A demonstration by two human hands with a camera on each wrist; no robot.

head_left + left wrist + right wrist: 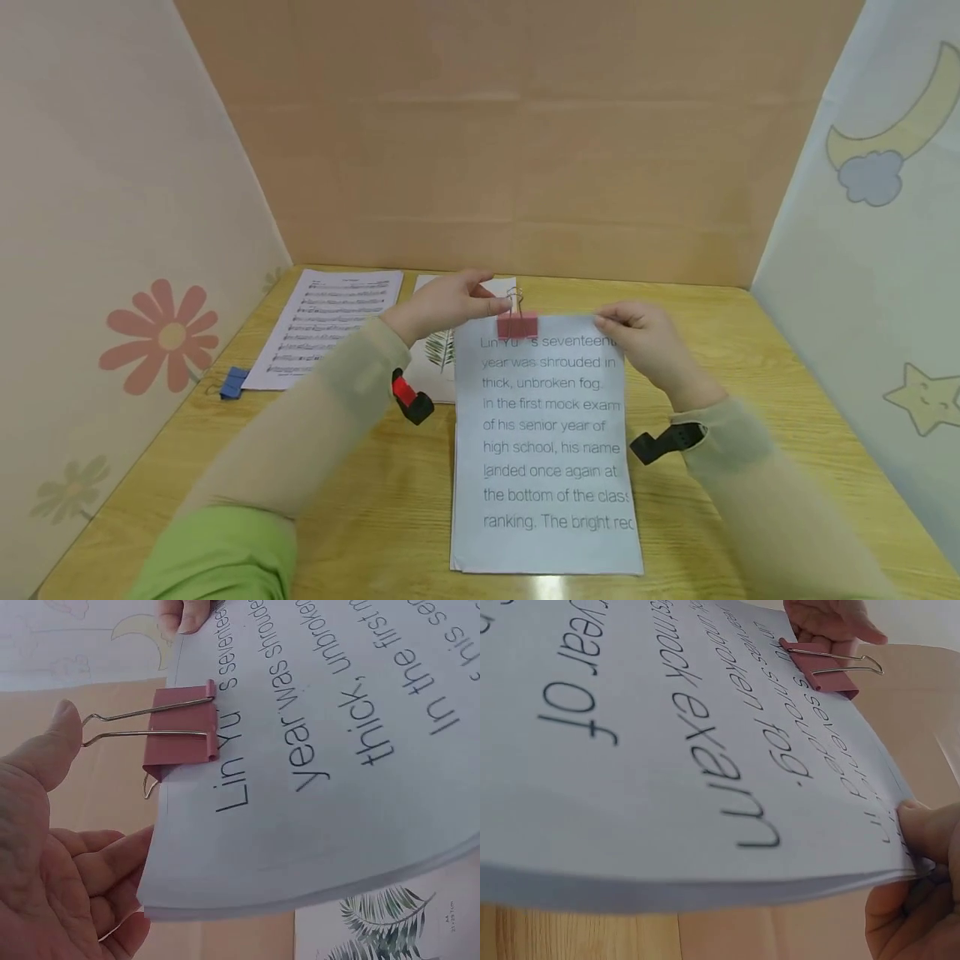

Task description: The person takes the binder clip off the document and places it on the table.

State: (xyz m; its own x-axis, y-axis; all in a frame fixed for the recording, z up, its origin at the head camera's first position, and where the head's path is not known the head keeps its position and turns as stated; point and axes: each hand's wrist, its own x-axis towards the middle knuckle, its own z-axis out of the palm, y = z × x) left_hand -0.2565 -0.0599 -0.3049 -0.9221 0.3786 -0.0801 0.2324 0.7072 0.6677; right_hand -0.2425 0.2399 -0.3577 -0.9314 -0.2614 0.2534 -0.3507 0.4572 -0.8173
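Note:
A stack of printed sheets [551, 442] in large type is raised at its top edge. A pink binder clip [517, 326] sits on that edge, its two wire handles pointing away from the text. My left hand [457, 302] is beside the clip, fingers loose and partly behind the paper. In the left wrist view the thumb [58, 742] is right at the tip of a wire handle. With thumb and fingers, my right hand [647, 343] pinches the stack's top right corner; its thumb [928, 831] lies on the printed side.
Sheet music [322, 325] lies at the back left of the wooden table [360, 517], with a blue binder clip [234, 382] at its lower left corner. A leaf-print sheet [437, 354] lies partly behind the stack. Panels stand around the table's back and sides.

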